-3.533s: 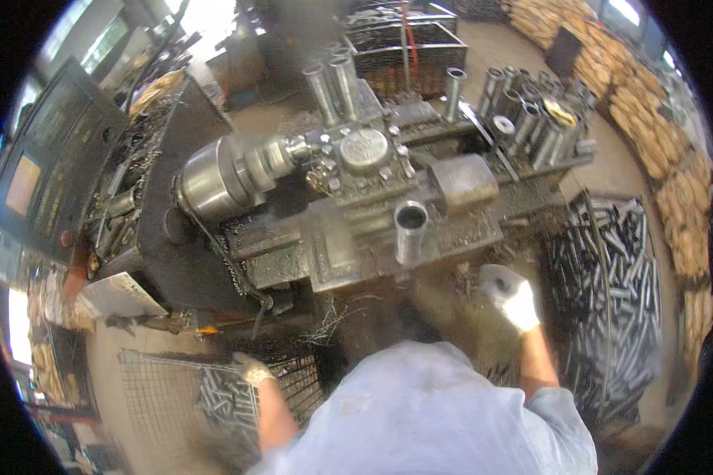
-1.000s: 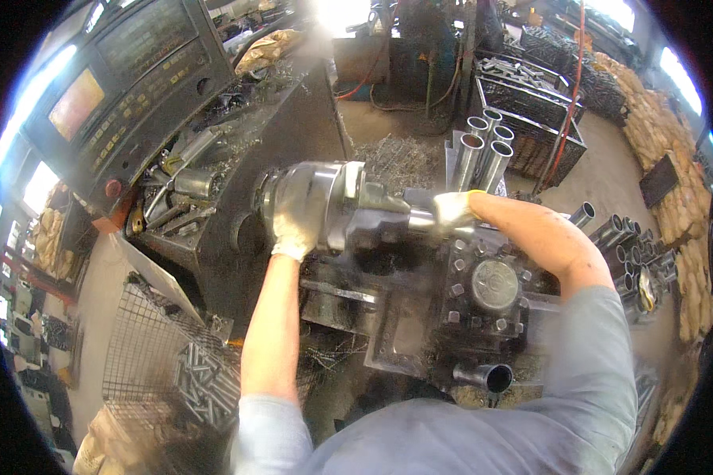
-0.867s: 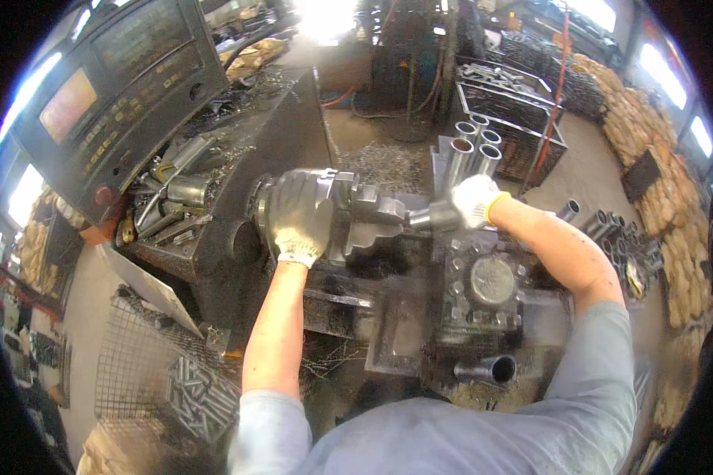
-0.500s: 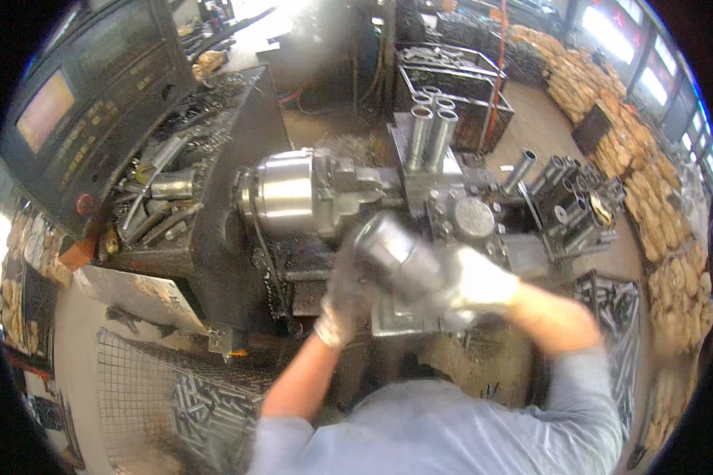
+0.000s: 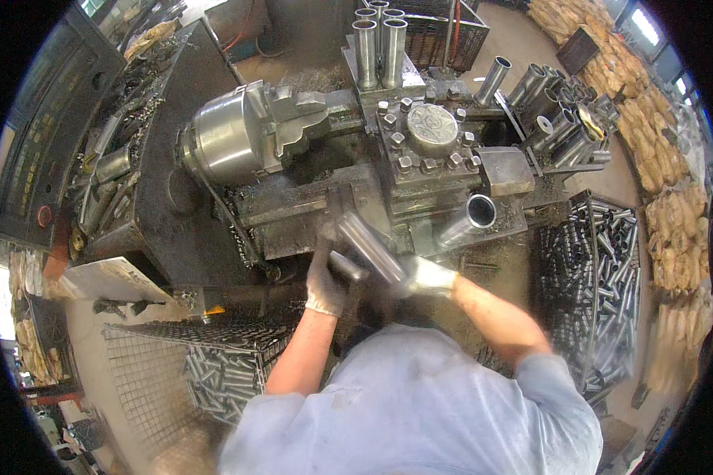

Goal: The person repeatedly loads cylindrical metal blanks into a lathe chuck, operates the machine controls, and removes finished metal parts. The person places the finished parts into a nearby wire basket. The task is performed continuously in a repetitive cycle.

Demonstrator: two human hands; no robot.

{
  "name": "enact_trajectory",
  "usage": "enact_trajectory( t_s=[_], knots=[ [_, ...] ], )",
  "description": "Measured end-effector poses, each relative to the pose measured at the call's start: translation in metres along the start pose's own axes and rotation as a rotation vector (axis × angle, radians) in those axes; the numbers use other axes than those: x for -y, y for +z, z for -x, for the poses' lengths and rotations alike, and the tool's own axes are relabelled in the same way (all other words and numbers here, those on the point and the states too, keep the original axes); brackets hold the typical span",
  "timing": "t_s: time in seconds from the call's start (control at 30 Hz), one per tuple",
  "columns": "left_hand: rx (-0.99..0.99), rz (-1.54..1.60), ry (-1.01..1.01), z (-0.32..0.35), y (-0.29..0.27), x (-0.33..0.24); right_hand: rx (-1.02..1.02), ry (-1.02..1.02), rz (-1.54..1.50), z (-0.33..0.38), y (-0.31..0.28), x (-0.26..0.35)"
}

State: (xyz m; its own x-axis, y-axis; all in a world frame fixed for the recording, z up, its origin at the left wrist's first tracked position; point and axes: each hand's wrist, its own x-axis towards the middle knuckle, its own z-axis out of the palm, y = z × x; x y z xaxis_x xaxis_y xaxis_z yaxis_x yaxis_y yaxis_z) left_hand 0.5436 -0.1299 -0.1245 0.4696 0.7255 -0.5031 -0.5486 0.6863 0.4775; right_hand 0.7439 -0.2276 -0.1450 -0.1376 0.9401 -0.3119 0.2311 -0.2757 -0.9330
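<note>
In front of my body, my right hand, in a whitish work glove, is closed round the lower end of a shiny metal tube, which leans up to the left and is smeared by motion. My left hand, in a darkened glove, is closed about a short metal cylinder beside the tube. Whether its fingers also touch the tube, I cannot tell. Another metal tube stands tilted on the machine ledge beyond my right hand, its dark open end up.
Ahead are a lathe chuck and a bolted tool post. Several tubes stand behind it; more tubes lean in a rack at right. Baskets of metal pieces flank me. Sacks line the right side.
My view has shifted, so the lathe sits further left and higher. Both hands have come lower and nearer my body. The tube and short cylinder now show apart between them.
</note>
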Motion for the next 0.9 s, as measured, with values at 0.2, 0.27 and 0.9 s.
enact_trajectory(
  t_s=[0.2, 0.27, 0.9],
  knots=[
    [0.084, 0.03, -0.106, 0.013, -0.034, -0.008, 0.033, 0.027, 0.337, 0.071, -0.047, 0.069],
    [0.135, -0.313, 0.065, 0.024, -0.016, -0.006, -0.154, 0.09, 0.374, 0.114, -0.069, 0.087],
    [0.115, -0.244, 0.187, 0.048, -0.015, -0.031, -0.492, 0.021, 0.576, 0.072, -0.093, 0.065]
  ],
)
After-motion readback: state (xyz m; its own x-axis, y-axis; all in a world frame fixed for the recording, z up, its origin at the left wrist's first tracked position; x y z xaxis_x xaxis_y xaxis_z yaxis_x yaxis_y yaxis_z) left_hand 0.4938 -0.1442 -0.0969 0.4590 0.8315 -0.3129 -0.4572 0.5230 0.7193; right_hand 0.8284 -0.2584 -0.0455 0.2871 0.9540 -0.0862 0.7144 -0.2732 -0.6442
